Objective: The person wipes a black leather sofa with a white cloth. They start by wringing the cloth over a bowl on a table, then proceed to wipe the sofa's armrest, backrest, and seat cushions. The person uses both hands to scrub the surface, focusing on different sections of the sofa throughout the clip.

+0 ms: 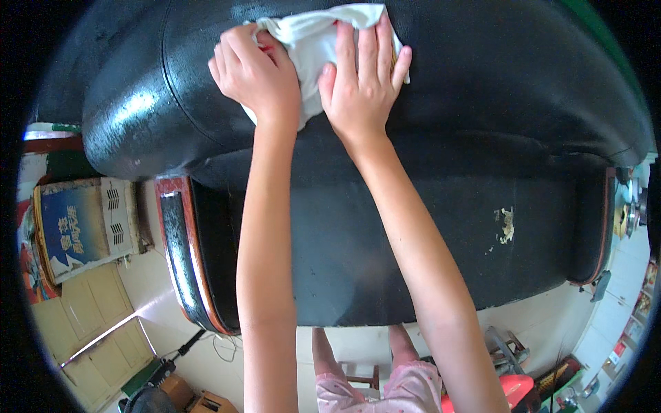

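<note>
A white cloth (310, 57) lies on the backrest of a black leather sofa (465, 77) at the top of the head view. My left hand (261, 77) has its fingers curled at the cloth's left edge, gripping it. My right hand (364, 77) rests palm down on the cloth, fingers spread and pressed against it, little finger at its right edge. The leather left of the cloth has a wet-looking shine. Below my hands is the dark seat (341, 258), with a peeled pale patch (506, 226) on its right part.
Wood-trimmed armrests stand at left (173, 248) and right (601, 232). A printed box (77, 222) is beyond the left armrest, above pale cabinets (93, 320). Cardboard boxes (206, 402) sit on the floor at lower left. A small stool (364, 377) is by my legs, a red seat (516, 390) at lower right.
</note>
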Motion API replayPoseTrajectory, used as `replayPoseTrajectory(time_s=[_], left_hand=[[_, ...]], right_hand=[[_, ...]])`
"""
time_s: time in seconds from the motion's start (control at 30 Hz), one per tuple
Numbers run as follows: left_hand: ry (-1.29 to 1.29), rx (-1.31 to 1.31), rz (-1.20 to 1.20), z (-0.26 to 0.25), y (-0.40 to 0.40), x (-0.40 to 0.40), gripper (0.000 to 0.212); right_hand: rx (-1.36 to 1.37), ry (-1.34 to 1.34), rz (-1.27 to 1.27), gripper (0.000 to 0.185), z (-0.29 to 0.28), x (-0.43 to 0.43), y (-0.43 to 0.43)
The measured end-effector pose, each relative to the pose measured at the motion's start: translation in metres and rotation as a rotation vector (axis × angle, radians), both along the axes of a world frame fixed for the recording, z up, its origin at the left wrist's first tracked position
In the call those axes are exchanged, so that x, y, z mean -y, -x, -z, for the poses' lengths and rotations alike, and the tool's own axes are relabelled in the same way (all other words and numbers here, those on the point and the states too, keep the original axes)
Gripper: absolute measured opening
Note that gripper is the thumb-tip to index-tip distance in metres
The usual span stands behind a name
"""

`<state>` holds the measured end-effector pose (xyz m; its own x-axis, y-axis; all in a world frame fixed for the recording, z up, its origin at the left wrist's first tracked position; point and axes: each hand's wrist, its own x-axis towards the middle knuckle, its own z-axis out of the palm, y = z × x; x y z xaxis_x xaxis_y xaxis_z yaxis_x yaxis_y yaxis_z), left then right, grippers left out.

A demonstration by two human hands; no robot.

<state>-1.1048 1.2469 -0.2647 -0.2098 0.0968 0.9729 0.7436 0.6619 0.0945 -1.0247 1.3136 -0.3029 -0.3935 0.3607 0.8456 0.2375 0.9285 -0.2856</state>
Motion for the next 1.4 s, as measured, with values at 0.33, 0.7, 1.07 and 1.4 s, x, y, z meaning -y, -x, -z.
replayPoseTrajectory(time_s=[0.33, 0.7, 1.07, 1.4], left_hand=[[0.099, 0.008, 0.250, 0.024, -0.013, 0.012, 0.018], [0.282, 0.462, 0.129, 0.188, -0.071, 0.058, 0.013], [0.413, 0.572, 0.095, 0.206, -0.083, 0.062, 0.014], [0.669, 0.675, 0.019, 0.233, -0.111, 0.085, 0.009]], right_hand=[[0.016, 0.036, 0.051, 0.042, 0.041, 0.020, -0.018], [0.207, 0.015, -0.023, 0.035, 0.148, 0.045, -0.040], [0.419, 0.268, -0.124, 0.043, 0.198, 0.067, -0.075], [0.607, 0.272, -0.155, 0.038, 0.219, 0.079, -0.104]])
